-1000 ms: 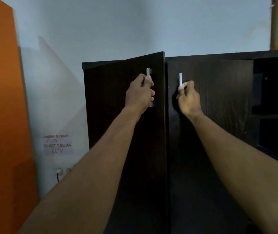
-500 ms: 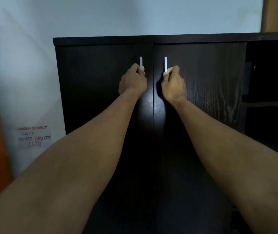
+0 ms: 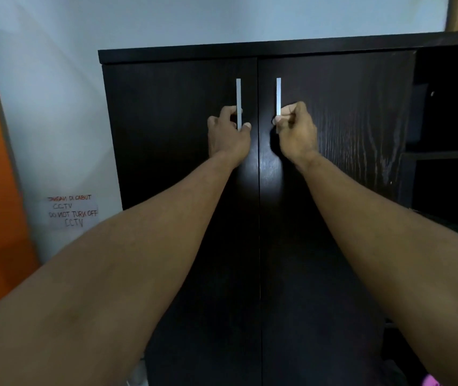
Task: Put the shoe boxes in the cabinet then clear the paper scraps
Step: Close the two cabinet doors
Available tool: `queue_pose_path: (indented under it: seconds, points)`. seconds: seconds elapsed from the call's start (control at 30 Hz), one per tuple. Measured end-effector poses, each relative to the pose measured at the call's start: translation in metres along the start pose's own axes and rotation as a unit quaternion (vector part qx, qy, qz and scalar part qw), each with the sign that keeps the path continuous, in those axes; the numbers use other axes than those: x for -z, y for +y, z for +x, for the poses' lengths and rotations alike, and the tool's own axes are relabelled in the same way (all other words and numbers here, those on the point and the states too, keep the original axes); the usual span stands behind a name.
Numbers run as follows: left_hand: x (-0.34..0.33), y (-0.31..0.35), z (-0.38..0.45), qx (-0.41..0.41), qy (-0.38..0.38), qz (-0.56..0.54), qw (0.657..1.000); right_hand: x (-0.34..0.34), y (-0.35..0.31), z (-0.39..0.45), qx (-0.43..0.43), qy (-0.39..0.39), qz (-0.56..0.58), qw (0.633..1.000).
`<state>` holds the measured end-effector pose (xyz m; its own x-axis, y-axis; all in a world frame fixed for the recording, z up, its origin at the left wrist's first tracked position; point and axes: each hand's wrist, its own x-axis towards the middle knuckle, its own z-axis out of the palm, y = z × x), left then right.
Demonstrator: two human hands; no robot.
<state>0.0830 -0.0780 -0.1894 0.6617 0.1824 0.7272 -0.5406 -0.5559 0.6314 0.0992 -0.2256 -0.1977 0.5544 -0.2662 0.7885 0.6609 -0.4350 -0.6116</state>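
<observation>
Both cabinet (image 3: pixel 183 162) doors flush shut. L hand (image 3: pixel 229 135) grip pinched on L handle (image 3: pixel 238 98), R hand (image 3: pixel 297 132) on R handle (image 3: pixel 278 96). No boxes/scraps in view. Likely box step closing; next: let go, find scraps.

Dim light, glare on cabinet (image 3: pixel 333 112) doors (soft focus), edges bowed

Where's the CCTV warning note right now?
In the head view, the note is stuck low on the white wall, left of the dark cabinet and just above the left forearm.
</observation>
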Motion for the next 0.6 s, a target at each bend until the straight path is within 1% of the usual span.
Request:
queue_pose_path:
  seconds: [0.07,0.17,0.23,0.3,0.37,0.47,0.6]
  points:
    - [0.002,-0.008,-0.017,0.031,0.003,-0.031,0.999,0.003,0.010,-0.012,-0.024,0.000,0.053,0.998]
    - [0.003,-0.030,-0.043,0.090,-0.016,-0.032,0.995,0.005,0.030,-0.051,-0.047,-0.008,0.040,0.998]
    - [-0.001,-0.050,-0.070,0.082,-0.037,-0.013,0.996,0.005,0.045,-0.087,-0.054,-0.036,0.009,0.998]
    - [-0.006,-0.070,-0.106,0.048,-0.058,0.009,0.997,0.005,0.061,-0.124,-0.066,-0.068,0.001,0.995]
    - [-0.009,-0.092,-0.146,0.036,-0.096,0.023,0.995,0.006,0.079,-0.161,-0.079,-0.093,0.002,0.993]
    - [-0.003,-0.122,-0.203,0.052,-0.169,0.028,0.984,0.011,0.100,-0.221,-0.107,-0.130,-0.005,0.986]
    - [0.008,-0.160,-0.271,0.075,-0.229,0.026,0.970,0.021,0.120,-0.295,-0.160,-0.162,-0.029,0.973]
